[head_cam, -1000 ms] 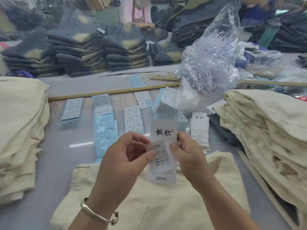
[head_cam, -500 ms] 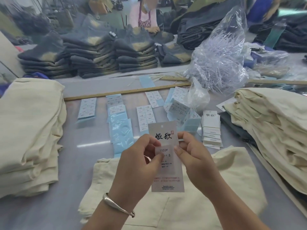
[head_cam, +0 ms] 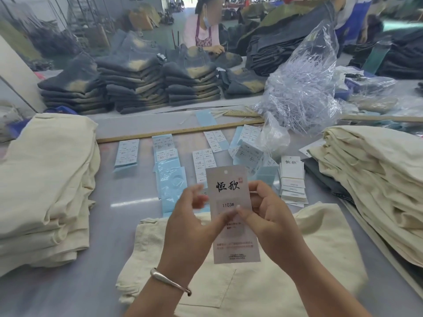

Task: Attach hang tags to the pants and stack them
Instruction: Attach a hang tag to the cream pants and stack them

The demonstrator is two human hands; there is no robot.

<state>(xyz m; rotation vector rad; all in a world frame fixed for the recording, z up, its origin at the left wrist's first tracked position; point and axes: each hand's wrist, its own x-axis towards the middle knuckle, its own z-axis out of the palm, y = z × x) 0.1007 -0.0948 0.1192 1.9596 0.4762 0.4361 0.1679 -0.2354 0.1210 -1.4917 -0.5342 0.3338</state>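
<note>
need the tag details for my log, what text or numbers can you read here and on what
"恒欣": large black characters on the hang tag, also atop the stack of tags.
"1103#": sticker on the held tag.
Tag's lower lines, red seal, and the sticker sheets: too small to read.

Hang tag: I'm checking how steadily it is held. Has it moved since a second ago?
Yes, leftward: the hang tag now overlaps the white sticker sheet behind it, which it sat clear to the right of before.
</note>
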